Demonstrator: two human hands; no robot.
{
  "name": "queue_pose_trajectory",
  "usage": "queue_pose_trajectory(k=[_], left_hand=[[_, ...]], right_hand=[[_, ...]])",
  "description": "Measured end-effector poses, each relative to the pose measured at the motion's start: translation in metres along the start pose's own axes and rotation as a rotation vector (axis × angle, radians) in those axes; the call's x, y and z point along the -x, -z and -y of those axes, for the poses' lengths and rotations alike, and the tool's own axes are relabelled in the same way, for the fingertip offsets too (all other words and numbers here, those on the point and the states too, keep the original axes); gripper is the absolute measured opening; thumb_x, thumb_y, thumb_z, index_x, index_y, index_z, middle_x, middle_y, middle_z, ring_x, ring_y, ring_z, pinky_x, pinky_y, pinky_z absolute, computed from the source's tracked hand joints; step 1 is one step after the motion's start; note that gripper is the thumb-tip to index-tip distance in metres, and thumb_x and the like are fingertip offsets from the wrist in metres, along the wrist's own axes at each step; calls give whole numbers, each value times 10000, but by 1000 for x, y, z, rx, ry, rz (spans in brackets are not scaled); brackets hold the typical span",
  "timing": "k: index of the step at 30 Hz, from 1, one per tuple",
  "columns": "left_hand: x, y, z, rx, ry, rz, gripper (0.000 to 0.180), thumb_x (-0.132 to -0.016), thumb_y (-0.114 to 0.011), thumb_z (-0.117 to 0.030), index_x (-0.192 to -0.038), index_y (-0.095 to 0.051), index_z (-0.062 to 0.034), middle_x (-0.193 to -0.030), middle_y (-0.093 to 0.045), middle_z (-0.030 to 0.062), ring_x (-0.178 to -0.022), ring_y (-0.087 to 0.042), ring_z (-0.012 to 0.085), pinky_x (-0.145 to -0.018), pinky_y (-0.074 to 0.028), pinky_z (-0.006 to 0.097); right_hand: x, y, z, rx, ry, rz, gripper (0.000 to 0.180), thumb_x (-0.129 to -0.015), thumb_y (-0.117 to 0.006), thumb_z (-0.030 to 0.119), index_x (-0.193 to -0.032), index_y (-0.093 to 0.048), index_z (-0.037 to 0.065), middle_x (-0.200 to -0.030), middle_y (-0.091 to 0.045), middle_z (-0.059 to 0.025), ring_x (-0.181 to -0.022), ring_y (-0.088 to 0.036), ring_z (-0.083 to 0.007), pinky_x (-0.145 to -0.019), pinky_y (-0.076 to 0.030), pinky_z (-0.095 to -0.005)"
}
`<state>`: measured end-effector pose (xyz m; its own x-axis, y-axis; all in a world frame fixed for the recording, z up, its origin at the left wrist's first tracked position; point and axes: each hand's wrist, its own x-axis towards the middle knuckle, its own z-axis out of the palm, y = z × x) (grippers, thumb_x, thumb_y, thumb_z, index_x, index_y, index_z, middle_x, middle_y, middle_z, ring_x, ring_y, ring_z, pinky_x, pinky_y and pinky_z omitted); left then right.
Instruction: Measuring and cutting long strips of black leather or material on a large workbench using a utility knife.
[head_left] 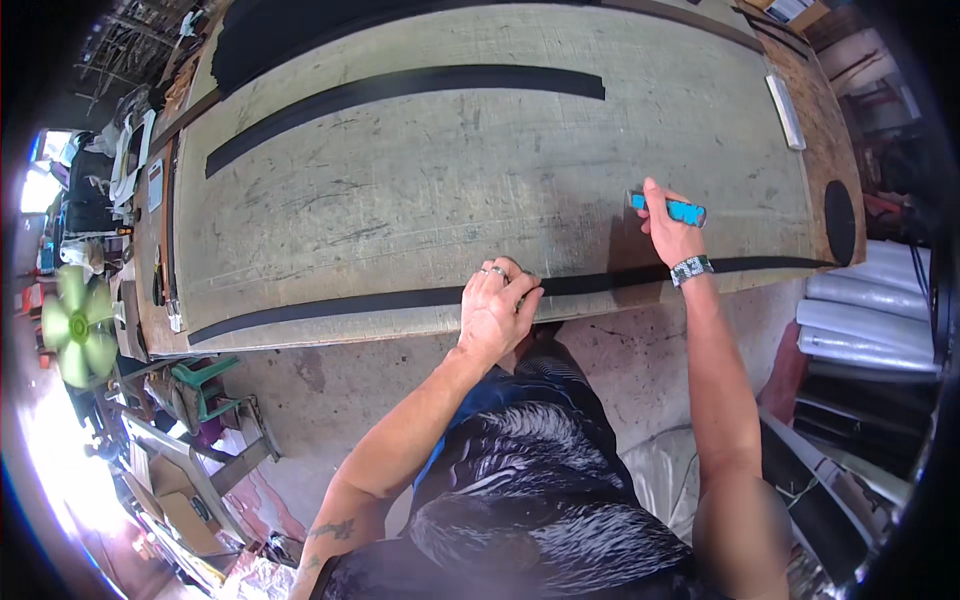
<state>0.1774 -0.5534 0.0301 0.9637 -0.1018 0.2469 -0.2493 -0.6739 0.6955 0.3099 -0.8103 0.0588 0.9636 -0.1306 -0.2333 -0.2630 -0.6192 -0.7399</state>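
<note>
Fingers [510,285] of the left hand [495,310] lie spread and flat, pressing a long black strip [330,305] down onto the grey worktop [420,190] just inside its near edge. The right hand [672,232] is closed around a blue-handled cutter [668,208], held a little above the same strip, which runs on past the wrist with its metal watch [691,268] toward the right end of the board. The strip follows the near edge closely from left to right, leaving only a thin band of bare board between it and the drop to the concrete floor [650,350].

Beyond the hands the worktop is wide and mostly bare; a second black strip [400,88] curves across its far half, well apart from the hands. A pale flat bar [786,110] lies near the right edge, and a black oval piece [839,222] sits at the right end. White rolls [870,310] are stacked off the right end, and a green fan [78,325] stands off the left.
</note>
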Motion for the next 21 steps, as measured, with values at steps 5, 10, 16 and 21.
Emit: queue_pose_trajectory(k=[5, 10, 16, 21], left_hand=[[-3, 0, 0, -14, 4, -20, 130, -747, -783, -82, -863, -729, -61, -858, -599, 74, -835, -603, 288, -732, -492, 408], [-3, -2, -1, -22, 1, -10, 118, -761, -774, -98, -861, -727, -59, -854, -599, 75, -836, -606, 289, -728, -493, 409], [-2, -1, 1, -24, 1, 8, 99, -776, -762, -101, -857, -725, -59, -854, -604, 78, -839, -612, 293, -733, -501, 409], [-3, 0, 0, -15, 9, 16, 93, -784, -757, -101, -858, -723, -56, -853, -609, 86, -846, -617, 300, -740, -506, 415]], right_hand=[[90, -31, -1, -164, 288, 52, 437, -1051, -476, 355, -915, -664, -14, -743, -637, -123, -695, -630, -259, -656, -485, -368], [165, -77, -5, -173, 439, 5, 231, -989, -517, 106, -1115, -626, -54, -965, -641, -221, -877, -646, -396, -769, -519, -423], [167, -88, -7, -163, 505, -32, 240, -973, -528, 91, -1129, -613, -71, -1003, -633, -239, -907, -638, -406, -802, -523, -431], [167, -89, -10, -156, 517, -21, 236, -967, -528, 80, -1124, -612, -75, -1007, -633, -243, -916, -634, -411, -818, -522, -433]])
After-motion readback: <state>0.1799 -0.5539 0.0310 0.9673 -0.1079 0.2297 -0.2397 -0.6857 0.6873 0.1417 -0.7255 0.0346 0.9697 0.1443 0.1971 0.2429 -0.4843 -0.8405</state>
